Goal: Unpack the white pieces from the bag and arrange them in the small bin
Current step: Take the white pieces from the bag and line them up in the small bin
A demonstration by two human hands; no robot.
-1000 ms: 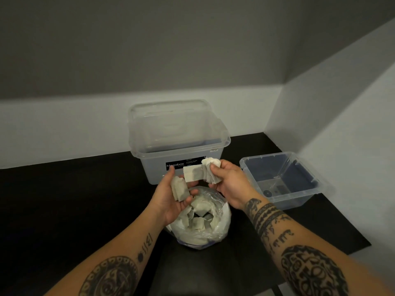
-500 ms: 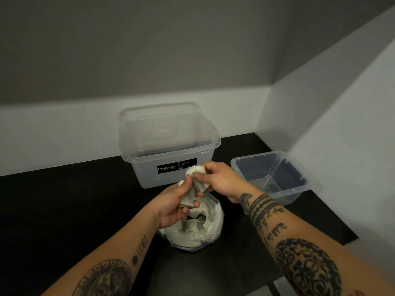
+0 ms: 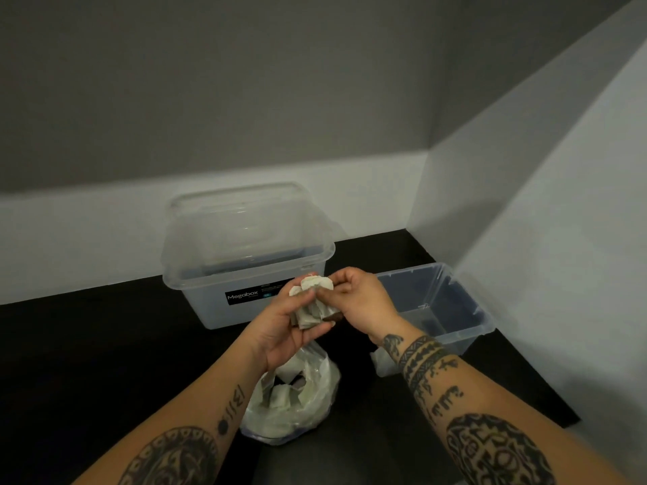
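Both hands meet above the open clear plastic bag (image 3: pixel 294 411), which sits on the black table and still holds several white pieces. My left hand (image 3: pixel 280 330) cups a stack of white pieces (image 3: pixel 310 315) with thumb and fingers curled round it. My right hand (image 3: pixel 357 302) pinches the top of the same bundle (image 3: pixel 317 283) from the right. The small clear bin (image 3: pixel 469 320) stands to the right of my hands, with something dark and small on its floor.
A large clear Megabox tub (image 3: pixel 245 274) with a lid leaning in it stands behind my hands. Grey-white walls close the back and right side. A small white scrap (image 3: pixel 380 362) lies by the small bin's near corner. The table's right edge (image 3: pixel 546 390) runs just past the bin.
My hands have come together and risen a little above the bag. The separate pieces held a second ago are now gathered into one bundle between both hands.
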